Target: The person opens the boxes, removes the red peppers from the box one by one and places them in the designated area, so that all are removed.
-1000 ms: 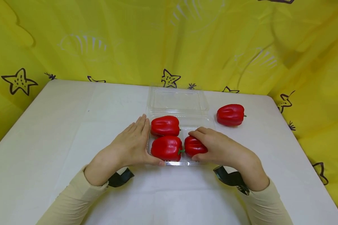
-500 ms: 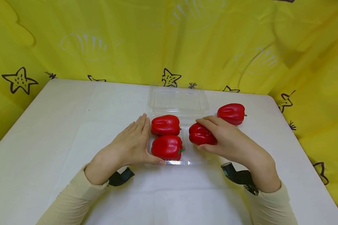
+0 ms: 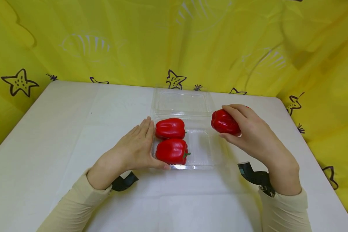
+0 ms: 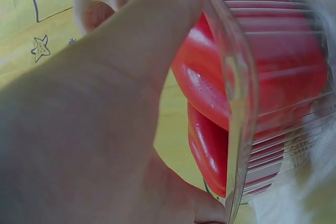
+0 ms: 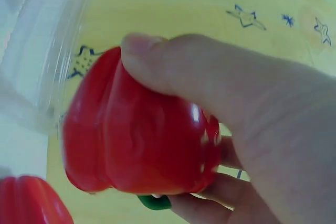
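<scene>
My right hand [image 3: 255, 135] grips a red bell pepper [image 3: 224, 122] between thumb and fingers, raised to the right of a clear plastic clamshell box [image 3: 201, 145]. A green stem [image 5: 154, 202] shows under this pepper in the right wrist view. My left hand [image 3: 136, 145] rests against the box's left side, fingers straight and thumb along the front rim. Two red bell peppers lie in the left part of the box, a rear pepper [image 3: 170, 128] and a front pepper [image 3: 171, 151]. Their sides show through the ribbed wall [image 4: 283, 51] in the left wrist view.
The box's lid [image 3: 181, 101] lies folded back toward the yellow curtain [image 3: 133, 42]. Another red bell pepper is almost wholly hidden behind my right hand in the head view. A white cloth [image 3: 75, 109] covers the table.
My right hand has lifted its bell pepper out of the box's right part and carried it right and back, over the loose pepper. The left hand has stayed in place.
</scene>
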The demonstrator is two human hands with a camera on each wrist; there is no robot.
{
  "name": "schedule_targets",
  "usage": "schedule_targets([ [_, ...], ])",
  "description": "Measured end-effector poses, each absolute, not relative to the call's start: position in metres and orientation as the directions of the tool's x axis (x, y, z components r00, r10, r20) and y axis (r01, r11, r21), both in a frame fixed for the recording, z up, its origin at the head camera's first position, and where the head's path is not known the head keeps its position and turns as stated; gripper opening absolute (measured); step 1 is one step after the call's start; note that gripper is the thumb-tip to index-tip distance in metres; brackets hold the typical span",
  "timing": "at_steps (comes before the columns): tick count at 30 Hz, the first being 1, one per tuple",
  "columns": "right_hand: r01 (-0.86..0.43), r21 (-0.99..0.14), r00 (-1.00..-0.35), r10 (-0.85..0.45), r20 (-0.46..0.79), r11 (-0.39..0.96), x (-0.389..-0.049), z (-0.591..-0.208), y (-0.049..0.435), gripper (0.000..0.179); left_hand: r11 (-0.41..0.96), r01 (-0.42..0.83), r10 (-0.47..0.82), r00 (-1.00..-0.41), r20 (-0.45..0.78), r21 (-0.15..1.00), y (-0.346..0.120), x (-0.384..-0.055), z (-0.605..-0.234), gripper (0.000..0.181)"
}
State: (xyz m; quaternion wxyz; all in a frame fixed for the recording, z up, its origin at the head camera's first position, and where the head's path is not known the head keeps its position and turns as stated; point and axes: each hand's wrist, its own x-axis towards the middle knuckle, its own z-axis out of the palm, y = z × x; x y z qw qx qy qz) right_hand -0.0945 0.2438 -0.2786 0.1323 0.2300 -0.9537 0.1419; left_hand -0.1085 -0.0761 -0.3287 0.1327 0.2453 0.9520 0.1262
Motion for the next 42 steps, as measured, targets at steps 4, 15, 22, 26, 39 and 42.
schedule_targets([
  [4,-0.450,-0.191,-0.860,-0.366,0.356,0.872,-0.096,-0.279,0.251,0.073,0.848,0.432,0.500,-0.844,-0.194,0.306,-0.076,-0.108,-0.329,0.135],
  [15,-0.372,-0.226,-0.884,-0.269,0.381,0.900,-0.098,-0.278,0.265,0.080,0.848,0.435,0.500,-0.846,-0.183,0.303,-0.075,-0.109,-0.329,0.135],
  [22,-0.332,-0.249,-0.886,-0.210,0.414,0.910,-0.101,-0.281,0.275,0.079,0.848,0.435,0.500,-0.846,-0.186,0.303,-0.076,-0.108,-0.330,0.135],
  [26,-0.330,-0.240,-0.868,-0.193,0.458,0.913,-0.102,-0.283,0.281,0.075,0.848,0.431,0.498,-0.846,-0.188,0.307,-0.076,-0.108,-0.330,0.135],
  [39,-0.206,-0.318,-0.915,-0.067,0.398,0.925,-0.109,-0.287,0.301,0.081,0.847,0.429,0.499,-0.846,-0.190,0.314,-0.075,-0.108,-0.329,0.135],
  [42,-0.201,-0.321,-0.913,-0.058,0.404,0.926,-0.112,-0.290,0.305,0.078,0.848,0.429,0.499,-0.844,-0.195,0.312,-0.075,-0.108,-0.329,0.134],
])
